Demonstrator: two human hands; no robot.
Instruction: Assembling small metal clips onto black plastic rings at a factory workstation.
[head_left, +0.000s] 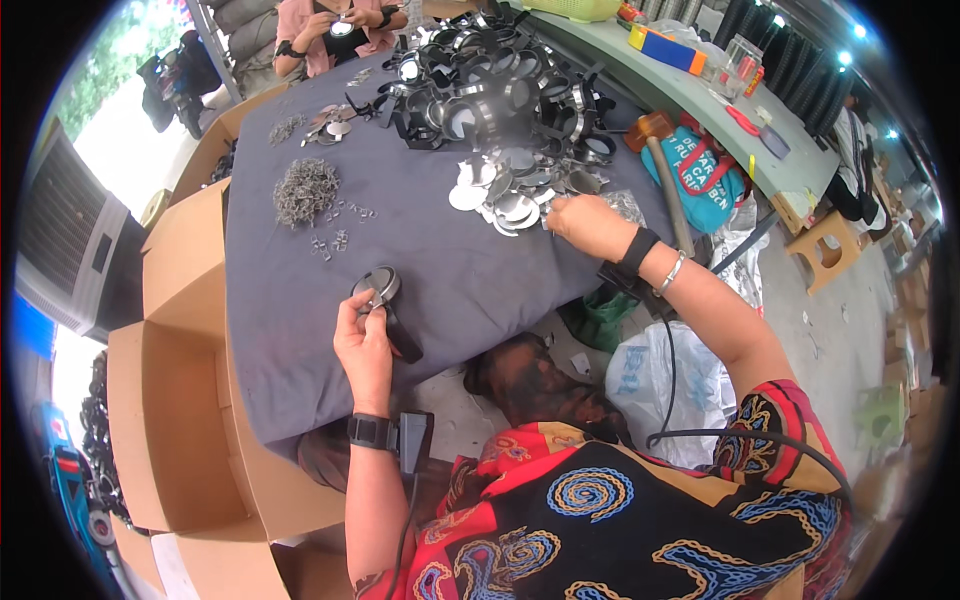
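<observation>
My left hand point(364, 345) is closed on a round black piece with a metal rim point(380, 281), held over the near part of the cloth-covered table point(450, 290). A dark strap point(403, 342) hangs below it. My right hand point(597, 230) reaches to the right edge of a pile of shiny silver discs point(513, 208). Its fingers are drawn together at the outer discs; what they pinch is hidden. Small metal clips point(305, 193) lie heaped at the left, with several loose ones nearer me. Beyond the discs rises a large heap of black, metal-rimmed ring pieces point(465, 100).
Across the table sits another person point(335, 35), hands on a similar round piece. Open cardboard boxes point(180, 420) line the left side. A hammer-like tool with a wooden handle point(670, 195) and a teal bag point(708, 190) are at the right, beside a long side table point(740, 120).
</observation>
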